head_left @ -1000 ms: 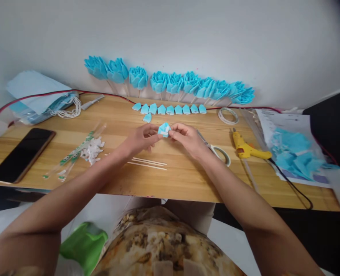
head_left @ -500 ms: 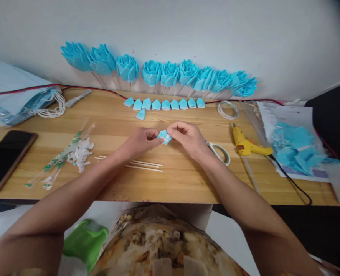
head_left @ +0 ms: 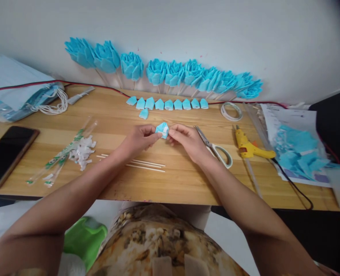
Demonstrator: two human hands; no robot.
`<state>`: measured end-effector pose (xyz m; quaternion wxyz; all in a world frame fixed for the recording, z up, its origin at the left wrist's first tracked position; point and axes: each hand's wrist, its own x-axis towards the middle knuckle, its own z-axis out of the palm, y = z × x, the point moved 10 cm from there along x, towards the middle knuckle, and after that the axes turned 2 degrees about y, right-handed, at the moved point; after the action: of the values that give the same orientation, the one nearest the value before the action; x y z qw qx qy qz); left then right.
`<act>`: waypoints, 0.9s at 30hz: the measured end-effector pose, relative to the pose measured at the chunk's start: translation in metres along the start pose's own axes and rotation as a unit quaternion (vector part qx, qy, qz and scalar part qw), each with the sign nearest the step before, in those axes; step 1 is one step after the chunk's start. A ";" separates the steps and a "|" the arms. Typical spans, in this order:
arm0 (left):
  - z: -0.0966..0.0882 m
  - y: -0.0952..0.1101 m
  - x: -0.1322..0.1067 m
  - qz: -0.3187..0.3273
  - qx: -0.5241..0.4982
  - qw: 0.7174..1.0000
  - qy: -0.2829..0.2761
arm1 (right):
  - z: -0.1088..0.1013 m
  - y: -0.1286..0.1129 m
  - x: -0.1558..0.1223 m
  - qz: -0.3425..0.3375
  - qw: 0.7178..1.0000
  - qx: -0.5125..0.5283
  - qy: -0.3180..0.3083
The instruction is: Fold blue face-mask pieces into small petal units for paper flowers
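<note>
Between my hands is a small blue folded petal [head_left: 161, 129], apparently of soft fabric or paper, with a white strip across its lower right. My left hand [head_left: 140, 139] pinches its lower left part between thumb and fingers. The fingers of my right hand [head_left: 187, 141] are closed at its right edge, and the underside of that grip is hidden. Just beyond, similar folded blue petals [head_left: 168, 104] lie in a row, with a single petal [head_left: 143, 114] in front of them. Thin white sticks [head_left: 147, 165] lie by my left forearm.
Blue flowers on sticks [head_left: 155, 72] lean along the wall. Scissors [head_left: 208, 142], a tape roll [head_left: 231, 111] and a yellow glue gun [head_left: 249, 147] lie to the right, near a bag of blue pieces [head_left: 298, 149]. White scraps [head_left: 83, 151] and a phone [head_left: 10, 155] are left.
The petal has turned and risen slightly in my left hand. My right fingers have shifted from over the white strip to the petal's right edge. The camera view has moved a little.
</note>
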<state>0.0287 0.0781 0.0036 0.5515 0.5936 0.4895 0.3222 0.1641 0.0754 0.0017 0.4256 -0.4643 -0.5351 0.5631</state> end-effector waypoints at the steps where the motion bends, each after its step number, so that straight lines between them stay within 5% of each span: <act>1: 0.000 0.000 0.000 0.001 -0.005 1.000 0.000 | 0.000 -0.001 0.000 -0.003 1.000 -0.008 0.000; 11: -0.010 -0.001 0.004 -0.001 -0.080 0.996 0.047 | -0.006 0.004 0.002 0.004 0.999 0.016 0.035; 15: -0.049 0.010 0.006 0.040 -0.009 0.990 0.134 | -0.009 0.010 0.004 0.016 0.997 0.056 0.040; 17: -0.084 0.022 0.003 0.083 0.095 0.967 0.222 | -0.012 0.009 0.005 0.011 0.998 0.051 0.047; 20: -0.119 0.037 0.000 0.111 0.319 0.889 0.309 | -0.015 0.009 0.006 0.006 0.998 0.044 0.055; 24: -0.120 0.023 0.015 0.038 0.530 0.808 0.255 | -0.012 0.009 0.005 0.005 0.997 0.056 0.050; 27: -0.108 0.011 0.023 0.008 0.559 0.802 0.210 | -0.010 0.006 0.004 -0.003 0.997 0.056 0.046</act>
<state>-0.0614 0.1376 0.0303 0.0051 0.7209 0.6836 0.1137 0.1729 0.0809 -0.0050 0.4764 -0.4637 -0.4838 0.5692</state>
